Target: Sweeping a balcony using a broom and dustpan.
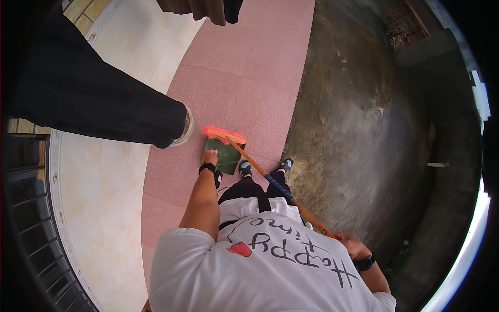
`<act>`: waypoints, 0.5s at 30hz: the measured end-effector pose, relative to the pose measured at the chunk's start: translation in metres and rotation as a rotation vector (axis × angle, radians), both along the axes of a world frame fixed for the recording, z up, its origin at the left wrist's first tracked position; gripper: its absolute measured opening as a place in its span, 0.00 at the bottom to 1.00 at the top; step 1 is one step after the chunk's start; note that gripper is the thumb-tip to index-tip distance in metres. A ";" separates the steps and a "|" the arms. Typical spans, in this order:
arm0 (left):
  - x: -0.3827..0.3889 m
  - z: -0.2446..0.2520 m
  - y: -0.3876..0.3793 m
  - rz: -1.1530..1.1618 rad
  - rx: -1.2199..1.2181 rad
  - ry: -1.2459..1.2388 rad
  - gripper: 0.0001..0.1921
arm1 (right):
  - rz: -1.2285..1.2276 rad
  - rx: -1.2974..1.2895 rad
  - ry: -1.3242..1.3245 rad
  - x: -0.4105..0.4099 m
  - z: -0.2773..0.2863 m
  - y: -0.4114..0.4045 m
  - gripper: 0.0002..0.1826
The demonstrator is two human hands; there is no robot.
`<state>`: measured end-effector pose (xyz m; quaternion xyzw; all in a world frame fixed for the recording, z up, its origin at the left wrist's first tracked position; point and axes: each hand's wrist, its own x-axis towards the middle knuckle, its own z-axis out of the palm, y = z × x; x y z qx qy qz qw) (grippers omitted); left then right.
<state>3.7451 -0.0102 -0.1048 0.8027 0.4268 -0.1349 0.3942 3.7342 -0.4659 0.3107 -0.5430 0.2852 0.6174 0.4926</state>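
Note:
My left hand grips a dark green dustpan low over the pink floor. My right hand, at the lower right, is closed round the upper end of a broom's long orange handle. Blue wrapping covers the middle of this handle. The orange broom head, with bright red-orange bristles, lies across the far edge of the dustpan. Whether the bristles touch the floor cannot be told. My two feet, in dark shoes, stand just right of the dustpan. Any debris in the pan is too small to tell.
Pink tiled paving borders a pale tiled wall on the left and stained dark concrete on the right. Dark cloth reaches in from the left, with a pale round rim by its end. Brown cloth hangs at the top.

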 end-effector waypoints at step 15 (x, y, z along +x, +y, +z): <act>0.016 0.039 -0.020 0.111 -0.147 0.179 0.14 | 0.980 -0.187 -1.034 0.126 -0.148 0.101 0.10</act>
